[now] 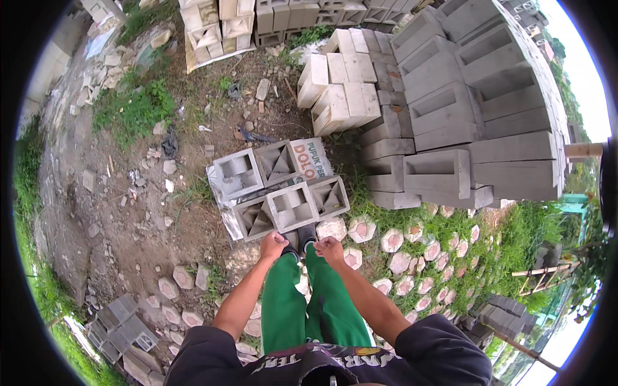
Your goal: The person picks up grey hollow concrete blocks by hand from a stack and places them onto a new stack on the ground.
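Observation:
My left hand (273,245) is curled closed in front of my left foot, with nothing seen in it. My right hand (329,249) is likewise curled, a short gap to its right, also with nothing seen in it. Just beyond both hands, hollow concrete blocks lie in a small group on a flattened printed sack (310,157). Nearest my left hand is the front left block (255,219). Beside it are the front middle block (293,204) and the front right block (329,196). Two more, a back left block (237,174) and a back right block (278,162), sit behind. Neither hand touches them.
A tall stack of grey blocks (438,96) rises at the right, with paler blocks (344,83) at its near left side. More blocks (215,29) stand at the back. Hexagonal pavers (392,241) run through grass at the right. Rubble (109,71) lies far left.

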`<state>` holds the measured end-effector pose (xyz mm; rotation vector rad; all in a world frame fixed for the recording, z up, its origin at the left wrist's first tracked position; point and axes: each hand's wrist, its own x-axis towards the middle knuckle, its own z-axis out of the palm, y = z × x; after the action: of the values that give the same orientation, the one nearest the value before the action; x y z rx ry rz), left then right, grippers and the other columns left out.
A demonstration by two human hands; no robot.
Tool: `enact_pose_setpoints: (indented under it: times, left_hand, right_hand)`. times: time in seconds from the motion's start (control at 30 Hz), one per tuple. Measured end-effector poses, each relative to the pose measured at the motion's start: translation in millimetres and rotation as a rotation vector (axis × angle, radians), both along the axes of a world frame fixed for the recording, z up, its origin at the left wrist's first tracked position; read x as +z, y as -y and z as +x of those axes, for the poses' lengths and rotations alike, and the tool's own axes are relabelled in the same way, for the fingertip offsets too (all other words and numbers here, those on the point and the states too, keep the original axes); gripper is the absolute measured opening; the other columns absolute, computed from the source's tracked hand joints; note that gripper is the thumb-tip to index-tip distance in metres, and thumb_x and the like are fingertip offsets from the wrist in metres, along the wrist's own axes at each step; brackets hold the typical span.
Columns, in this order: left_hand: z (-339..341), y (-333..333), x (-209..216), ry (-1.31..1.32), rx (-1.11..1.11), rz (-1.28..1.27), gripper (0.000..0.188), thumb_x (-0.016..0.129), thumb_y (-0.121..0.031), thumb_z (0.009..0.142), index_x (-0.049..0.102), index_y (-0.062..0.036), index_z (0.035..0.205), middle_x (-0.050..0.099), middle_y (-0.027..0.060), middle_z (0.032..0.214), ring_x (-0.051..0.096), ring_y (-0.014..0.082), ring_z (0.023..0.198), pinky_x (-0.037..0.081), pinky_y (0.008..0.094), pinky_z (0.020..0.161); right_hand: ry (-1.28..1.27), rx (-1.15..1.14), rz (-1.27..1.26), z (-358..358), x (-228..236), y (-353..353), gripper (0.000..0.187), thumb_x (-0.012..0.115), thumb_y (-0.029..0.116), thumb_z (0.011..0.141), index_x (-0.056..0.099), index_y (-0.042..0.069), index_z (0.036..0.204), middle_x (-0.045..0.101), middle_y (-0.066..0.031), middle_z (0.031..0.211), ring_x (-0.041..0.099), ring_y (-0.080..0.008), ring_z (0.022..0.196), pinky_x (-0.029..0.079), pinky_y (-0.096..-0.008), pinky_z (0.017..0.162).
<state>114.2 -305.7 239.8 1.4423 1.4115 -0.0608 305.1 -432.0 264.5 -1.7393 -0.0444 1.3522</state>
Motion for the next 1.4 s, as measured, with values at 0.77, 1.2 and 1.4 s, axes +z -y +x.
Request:
enact_pose_setpoints:
  times: [0.77,1.2,1.4]
  left_hand:
    - [121.8,106.1,261.3,0.347,-0.629,0.232,0.055,0.06,-0.043,0.088,0.049,0.0002,0.056,0.05,0.0069,0.054,0.047,0.0126,0.054,0.039,0.0339,0.052]
    - [278.0,353.7,281.4,0.622,-0.641,-0.298,0.039,0.039,-0.029,0.099,0.059,-0.0044,0.076,0.063,0.005,0.072,0.06,0.0109,0.067,0.048,0.0245,0.064]
    - [320.7,411.1,297.9,0.639,-0.857,-0.294,0.016,0.051,-0.016,0.094,0.06,-0.0044,0.087,0.063,0.0028,0.079,0.061,0.0095,0.072,0.048,0.0236,0.067]
  right_hand:
    - [0.355,-0.776,0.352,44.1,237.3,236.1,0.036,0.054,0.035,0.096,0.058,0.003,0.079,0.06,-0.0028,0.066,0.056,-0.0084,0.056,0.047,-0.0229,0.052]
    - [0.411,-0.915,0.195,72.5,247.8,458.2,0.029,0.068,0.028,0.086,0.056,0.004,0.077,0.059,-0.0011,0.068,0.052,-0.0064,0.06,0.043,-0.023,0.055]
    - [0.473,-1.126,0.094,77.0,257.6,514.3,0.045,0.062,0.035,0.09,0.052,0.006,0.056,0.055,-0.0003,0.057,0.046,-0.0067,0.053,0.037,-0.0238,0.051]
